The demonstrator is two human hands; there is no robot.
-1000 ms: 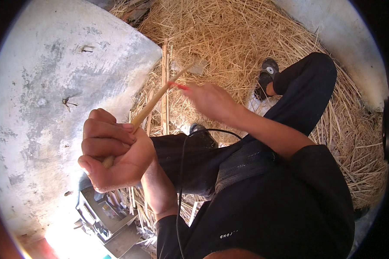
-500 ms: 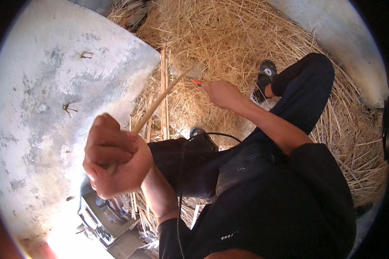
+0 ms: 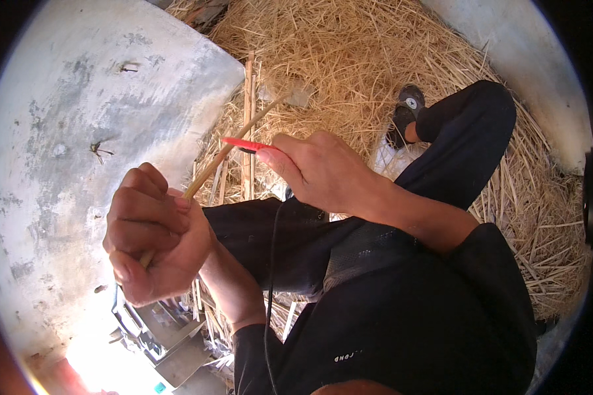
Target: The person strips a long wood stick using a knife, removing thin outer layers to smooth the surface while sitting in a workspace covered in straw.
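My left hand (image 3: 153, 234) is closed round a thin tan stick (image 3: 212, 166), probably bamboo or cane. The stick slants up and away to the right, narrowing toward its far end, and a short butt shows below my fist. My right hand (image 3: 326, 174) grips a slim red blade-like tool (image 3: 252, 143) with a dark strip along its underside. In the picture the tool's tip crosses over the stick's middle; whether it touches I cannot tell. My right fingers hide the rest of the tool.
Loose straw (image 3: 349, 59) covers the ground ahead and to the right. A pale weathered wall or slab (image 3: 66, 131) fills the left side. Flat wooden strips (image 3: 248, 125) lie beside it. A grey case-like object (image 3: 171, 336) is at lower left. My bent leg (image 3: 468, 131) is at right.
My right hand with the red tool has moved left and nearer, from beyond the stick to across it. My left hand has shifted slightly left with the stick.
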